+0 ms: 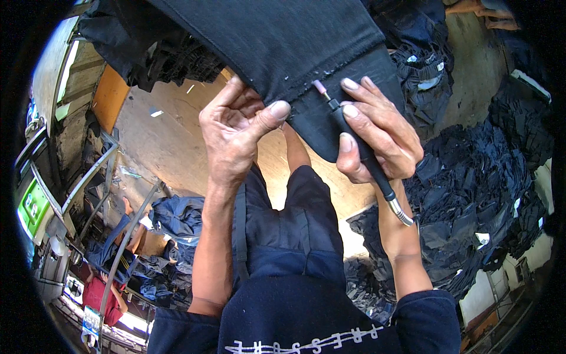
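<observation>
A workshop floor of pale concrete (177,135) lies below, with a big heap of dark jeans (489,194) on the right. Seen from the head camera, a dark denim trouser leg (295,41) hangs down from the top. The left hand (233,133) pinches its hem, thumb pressed on the cloth's front, fingers curled behind. The right hand (377,138) is closed around a black rotary grinding tool (359,147), held like a pen; its pink tip touches the hem just above the fingertips.
</observation>
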The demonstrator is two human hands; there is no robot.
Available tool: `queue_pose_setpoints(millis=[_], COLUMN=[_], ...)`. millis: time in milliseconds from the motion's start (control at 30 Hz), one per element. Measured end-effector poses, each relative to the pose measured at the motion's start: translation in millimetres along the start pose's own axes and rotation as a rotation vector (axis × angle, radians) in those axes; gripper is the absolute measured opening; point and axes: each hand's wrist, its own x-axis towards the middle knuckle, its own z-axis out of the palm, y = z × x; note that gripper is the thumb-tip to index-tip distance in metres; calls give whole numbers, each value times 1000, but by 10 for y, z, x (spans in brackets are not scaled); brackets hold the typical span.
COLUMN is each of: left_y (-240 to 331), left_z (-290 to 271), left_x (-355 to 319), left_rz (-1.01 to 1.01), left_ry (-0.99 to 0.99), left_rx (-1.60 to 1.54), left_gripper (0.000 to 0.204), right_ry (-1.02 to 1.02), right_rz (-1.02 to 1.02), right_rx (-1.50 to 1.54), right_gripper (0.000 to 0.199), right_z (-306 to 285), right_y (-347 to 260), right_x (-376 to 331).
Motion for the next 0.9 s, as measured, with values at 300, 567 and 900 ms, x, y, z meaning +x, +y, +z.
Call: queue_pose_setpoints(millis=[300,567,900], left_y=[-9,481,310], left_z=[-8,-185,70], left_x=[-13,292,-48], left_rz=[1,86,-1], left_ry=[-40,281,169], left_rx=[55,85,381], left_gripper=[62,93,28], right_ry=[102,252,211], right_rz=[79,613,735], right_rx=[17,22,139], right_gripper=[34,39,28], right_z=[-75,-243,-541], right_y=[35,300,144], right_x=[-66,457,345])
